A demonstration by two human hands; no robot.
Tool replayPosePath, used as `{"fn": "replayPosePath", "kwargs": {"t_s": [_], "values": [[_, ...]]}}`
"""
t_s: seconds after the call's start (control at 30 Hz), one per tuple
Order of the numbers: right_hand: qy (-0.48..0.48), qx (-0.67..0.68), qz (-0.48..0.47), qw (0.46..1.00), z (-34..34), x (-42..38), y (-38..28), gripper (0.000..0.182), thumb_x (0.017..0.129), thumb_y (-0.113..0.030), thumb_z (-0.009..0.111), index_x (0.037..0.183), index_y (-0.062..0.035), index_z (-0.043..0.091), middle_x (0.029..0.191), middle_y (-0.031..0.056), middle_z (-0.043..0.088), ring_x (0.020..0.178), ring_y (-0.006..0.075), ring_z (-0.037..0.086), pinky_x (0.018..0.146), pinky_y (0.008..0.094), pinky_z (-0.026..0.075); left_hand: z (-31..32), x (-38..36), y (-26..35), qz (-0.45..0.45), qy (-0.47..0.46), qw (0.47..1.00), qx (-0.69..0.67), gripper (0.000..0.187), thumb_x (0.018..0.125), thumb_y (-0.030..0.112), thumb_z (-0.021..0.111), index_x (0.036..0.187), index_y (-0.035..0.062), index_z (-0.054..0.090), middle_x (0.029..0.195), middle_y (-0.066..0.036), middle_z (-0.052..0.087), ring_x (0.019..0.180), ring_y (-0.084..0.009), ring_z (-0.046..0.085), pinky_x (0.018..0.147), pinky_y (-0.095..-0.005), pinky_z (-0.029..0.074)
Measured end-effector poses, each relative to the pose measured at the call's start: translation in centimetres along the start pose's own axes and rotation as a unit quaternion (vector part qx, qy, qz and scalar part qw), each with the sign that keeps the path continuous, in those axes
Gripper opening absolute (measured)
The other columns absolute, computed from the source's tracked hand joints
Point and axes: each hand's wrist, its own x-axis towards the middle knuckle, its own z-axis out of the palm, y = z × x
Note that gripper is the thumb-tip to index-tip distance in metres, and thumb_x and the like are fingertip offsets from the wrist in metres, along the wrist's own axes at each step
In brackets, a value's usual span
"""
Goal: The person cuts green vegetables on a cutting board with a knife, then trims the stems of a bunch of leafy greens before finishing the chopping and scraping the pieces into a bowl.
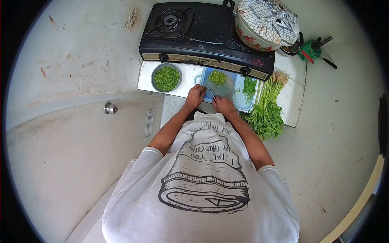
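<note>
My right hand [224, 105] is closed around the handle of a knife [209, 89], its blade slanting up and left over the blue cutting board [227, 90]. At the board's left edge, my left hand [196, 95] has curled fingers close to the blade; whatever is in them is too small to make out. A small heap of chopped greens [217, 77] lies on the board, just beyond the knife. Some cut leaves [249, 86] rest at the right, on a light blue tray [245, 107] beneath the board.
A bowl of chopped greens [166, 79] stands left on the white counter [144, 77]. A bunch of leafy stalks with roots [267, 103] lies right. Behind are a black gas stove [210, 24], a cloth-covered pot [253, 32] and a green basket [310, 49] with utensils.
</note>
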Motion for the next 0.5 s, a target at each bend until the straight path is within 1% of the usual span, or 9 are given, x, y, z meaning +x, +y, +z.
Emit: {"fn": "replayPosePath", "kwargs": {"t_s": [0.1, 0.2, 0.4, 0.5], "values": [[-0.015, -0.007, 0.0, 1.0, -0.7, -0.2, -0.4, 0.038, 0.098, -0.036, 0.055, 0.097, 0.0006, 0.066, 0.082, 0.0242, 0.073, 0.079, 0.0407, 0.074, 0.074, 0.0517, 0.059, 0.3, 0.0, -0.3, 0.006, 0.011, 1.0, 0.0, 0.015, 0.085, 0.004, 0.07, 0.099, 0.0019, 0.073, 0.089, -0.017, 0.066, 0.08, -0.0356, 0.067, 0.073, -0.0425, 0.054], [-0.017, -0.02, -0.019, 0.999, 0.2, -0.4, 0.1, 0.038, 0.098, -0.035, 0.055, 0.096, 0.0009, 0.066, 0.082, 0.0244, 0.073, 0.079, 0.0399, 0.074, 0.074, 0.0513, 0.059, 0.1, 0.0, -0.2, 0.016, 0.008, 1.0, 0.001, 0.015, 0.085, 0.004, 0.069, 0.1, 0.0019, 0.072, 0.088, -0.017, 0.065, 0.079, -0.0355, 0.066, 0.072, -0.0427, 0.054], [0.012, -0.013, -0.027, 0.999, 0.9, 0.9, 0.0, 0.038, 0.098, -0.034, 0.055, 0.092, 0.0014, 0.067, 0.08, 0.0245, 0.072, 0.078, 0.04, 0.074, 0.074, 0.0511, 0.059, 0.1, -0.1, 0.2, 0.001, 0.012, 1.0, -0.008, 0.014, 0.085, 0.003, 0.069, 0.099, 0.0017, 0.072, 0.088, -0.017, 0.066, 0.079, -0.0352, 0.067, 0.074, -0.0424, 0.054], [-0.003, -0.007, -0.02, 1.0, 0.5, 0.6, 0.1, 0.038, 0.099, -0.034, 0.054, 0.093, 0.0021, 0.067, 0.08, 0.0251, 0.072, 0.079, 0.0406, 0.073, 0.074, 0.0512, 0.059, 0.1, -0.1, 0.1, 0.007, 0.01, 1.0, 0.012, 0.013, 0.085, 0.003, 0.069, 0.098, 0.0015, 0.072, 0.09, -0.017, 0.067, 0.081, -0.0341, 0.068, 0.075, -0.042, 0.054]]}}
